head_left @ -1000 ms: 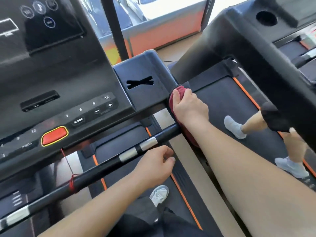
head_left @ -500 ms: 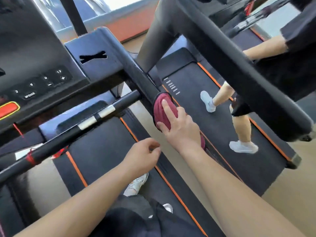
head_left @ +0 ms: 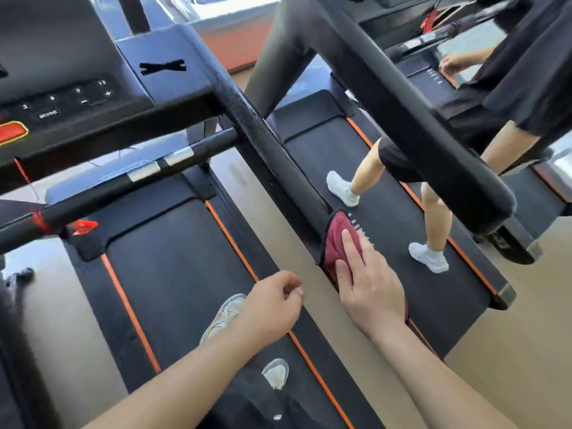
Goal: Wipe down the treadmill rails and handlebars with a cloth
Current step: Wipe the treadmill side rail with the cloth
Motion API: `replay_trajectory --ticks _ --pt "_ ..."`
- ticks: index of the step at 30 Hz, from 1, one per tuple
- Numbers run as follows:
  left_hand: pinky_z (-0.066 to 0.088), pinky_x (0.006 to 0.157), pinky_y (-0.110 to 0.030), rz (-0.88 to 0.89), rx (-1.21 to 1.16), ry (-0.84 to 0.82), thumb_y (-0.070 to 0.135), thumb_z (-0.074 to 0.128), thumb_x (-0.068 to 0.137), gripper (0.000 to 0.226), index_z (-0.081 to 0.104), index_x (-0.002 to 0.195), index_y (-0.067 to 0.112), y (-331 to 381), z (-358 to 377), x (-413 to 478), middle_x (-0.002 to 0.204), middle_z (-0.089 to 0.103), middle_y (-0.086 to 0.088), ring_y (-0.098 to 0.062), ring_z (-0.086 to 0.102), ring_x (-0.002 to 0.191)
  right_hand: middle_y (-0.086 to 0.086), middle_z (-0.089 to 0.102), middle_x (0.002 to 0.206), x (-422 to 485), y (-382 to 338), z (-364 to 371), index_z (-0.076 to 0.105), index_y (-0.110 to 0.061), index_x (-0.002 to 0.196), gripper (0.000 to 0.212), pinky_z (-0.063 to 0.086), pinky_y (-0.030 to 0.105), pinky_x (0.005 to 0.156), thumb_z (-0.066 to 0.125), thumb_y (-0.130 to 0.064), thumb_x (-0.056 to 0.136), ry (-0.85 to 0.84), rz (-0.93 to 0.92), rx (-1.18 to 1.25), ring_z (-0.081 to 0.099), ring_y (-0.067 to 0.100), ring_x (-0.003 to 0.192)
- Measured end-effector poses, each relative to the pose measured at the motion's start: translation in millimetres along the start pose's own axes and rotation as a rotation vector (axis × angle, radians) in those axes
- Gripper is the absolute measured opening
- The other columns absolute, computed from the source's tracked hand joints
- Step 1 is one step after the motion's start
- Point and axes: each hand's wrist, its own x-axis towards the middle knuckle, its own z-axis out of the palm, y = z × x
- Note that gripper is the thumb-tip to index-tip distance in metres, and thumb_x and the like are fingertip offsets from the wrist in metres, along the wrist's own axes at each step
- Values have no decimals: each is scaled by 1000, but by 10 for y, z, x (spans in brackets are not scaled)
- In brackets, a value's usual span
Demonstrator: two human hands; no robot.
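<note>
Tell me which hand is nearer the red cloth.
Right. The right hand presses the red cloth onto the side handrail with straight fingers; the left hand hovers loosely curled to its left, holding nothing.

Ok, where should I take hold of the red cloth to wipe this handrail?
Grip the cloth where it drapes over the rounded end of the handrail, coming from above and wrapping fingers down both sides. The right hand only presses it flat, so it could slip.

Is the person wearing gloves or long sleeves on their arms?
No. The left hand and the right hand have no gloves, and no rings or watch show. Both forearms are bare to the picture's edge, with no sleeves in sight.
</note>
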Motion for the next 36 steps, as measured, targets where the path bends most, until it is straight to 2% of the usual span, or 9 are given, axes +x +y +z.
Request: replay_trajectory --ticks 3,6,11,16,19,25,30,33,36 --pt "35 90 -8 27 -87 0 37 47 106 40 53 144 29 96 93 -29 136 60 17 8 52 114 5 24 166 188 -146 -7 22 -23 160 62 30 45 120 18 -48 104 -60 17 52 26 20 151" --pt "25 113 -16 30 -296 -16 42 37 108 50 35 156 30 282 166 73 150 40 23 10 32 136 -1 4 170 501 -351 -32 7 -25 162 66 8 45 126 4 -51 102 -161 -56 88 -1 13 156" --pt "12 117 -17 -92 -628 38 47 28 110 58 11 163 32 629 49 488 165 15 22 10 15 142 -13 3 169 1248 -662 -187 23 -35 158 70 -9 36 126 -2 -61 98 -401 56 683 -7 -8 148" --pt "13 126 -51 -378 -741 142 77 25 94 92 -14 160 27 1008 -229 1321 172 -3 3 -22 8 157 -11 50 151 1697 -720 -407 62 -17 137 65 18 29 125 16 -52 108 -447 323 1274 37 -2 142" --pt "23 122 -55 -532 -772 276 88 27 77 114 -3 162 18 1042 -533 1816 169 15 -8 -34 26 151 -8 71 125 1868 -500 -404 72 -19 121 64 34 36 119 21 -55 105 -275 419 1192 59 1 123" --pt "37 112 -38 -377 -803 512 76 52 88 97 22 158 16 976 -919 2199 152 44 -9 -29 47 134 -7 77 103 1540 -42 -409 76 -20 100 56 45 35 107 28 -47 106 -149 610 1086 69 5 103" --pt "31 114 -31 -274 -840 628 71 64 84 100 20 161 25 987 -615 2059 160 38 -1 -22 42 142 -9 77 103 990 171 -439 77 -22 98 56 45 36 107 29 -51 102 -69 706 1035 67 3 104" --pt "10 124 -30 -177 -583 615 62 66 88 109 2 163 16 904 -5 1667 171 11 -6 -20 14 156 -8 75 107 634 246 -502 74 -22 108 52 44 30 108 29 -48 106 70 703 1078 65 -3 106" --pt "3 128 -48 60 -78 575 58 55 91 104 2 161 3 753 837 1068 168 -5 -22 -35 -5 157 -7 73 113 279 338 -521 69 -20 119 50 42 28 108 29 -47 107 130 673 1101 63 -3 112"
